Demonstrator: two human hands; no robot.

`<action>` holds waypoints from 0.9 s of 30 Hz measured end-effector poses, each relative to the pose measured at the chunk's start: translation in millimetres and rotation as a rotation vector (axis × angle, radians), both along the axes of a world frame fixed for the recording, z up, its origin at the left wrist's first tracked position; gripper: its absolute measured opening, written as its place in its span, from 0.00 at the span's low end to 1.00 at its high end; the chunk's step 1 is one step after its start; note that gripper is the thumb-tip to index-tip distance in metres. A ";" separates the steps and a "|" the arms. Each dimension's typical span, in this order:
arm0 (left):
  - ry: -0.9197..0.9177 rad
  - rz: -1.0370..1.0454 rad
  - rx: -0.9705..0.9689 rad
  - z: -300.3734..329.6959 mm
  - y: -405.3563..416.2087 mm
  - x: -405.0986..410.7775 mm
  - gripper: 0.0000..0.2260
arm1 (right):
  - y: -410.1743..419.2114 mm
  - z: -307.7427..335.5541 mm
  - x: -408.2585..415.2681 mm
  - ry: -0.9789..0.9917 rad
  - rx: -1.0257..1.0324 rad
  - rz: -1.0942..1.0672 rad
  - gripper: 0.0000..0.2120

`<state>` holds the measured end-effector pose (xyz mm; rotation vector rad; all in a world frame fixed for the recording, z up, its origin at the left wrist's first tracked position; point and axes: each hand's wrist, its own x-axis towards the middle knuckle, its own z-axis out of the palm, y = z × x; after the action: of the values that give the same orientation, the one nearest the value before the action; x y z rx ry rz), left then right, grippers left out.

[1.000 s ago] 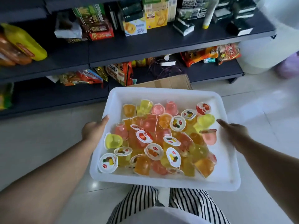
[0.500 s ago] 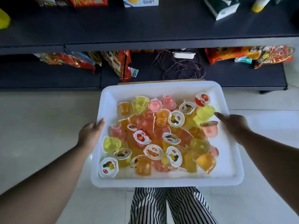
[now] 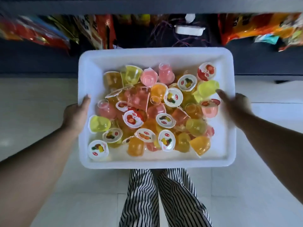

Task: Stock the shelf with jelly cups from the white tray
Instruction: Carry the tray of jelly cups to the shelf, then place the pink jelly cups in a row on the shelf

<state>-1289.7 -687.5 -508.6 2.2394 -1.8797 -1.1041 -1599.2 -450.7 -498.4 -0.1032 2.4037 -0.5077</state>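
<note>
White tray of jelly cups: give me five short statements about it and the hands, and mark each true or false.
1. Both hands hold the white tray by its sides. True: left hand, right hand.
2. The tray rests on the shelf. False: it is carried above the floor, in front of the shelf.
3. The jelly cups stand in neat upright rows. False: they lie jumbled, many tipped over.
4. The cups come in several colours. True.
5. One hand pinches a cup. False: neither does.
</note>
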 end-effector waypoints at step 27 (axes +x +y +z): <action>-0.017 -0.158 -0.210 42.7 52.3 -13.7 0.26 | 16.3 44.9 59.8 0.101 0.067 -0.063 0.27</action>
<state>-1303.4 -635.2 -465.9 2.0255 -2.1000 -0.8576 -1539.3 -434.4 -453.5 -0.0245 2.5263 -0.4605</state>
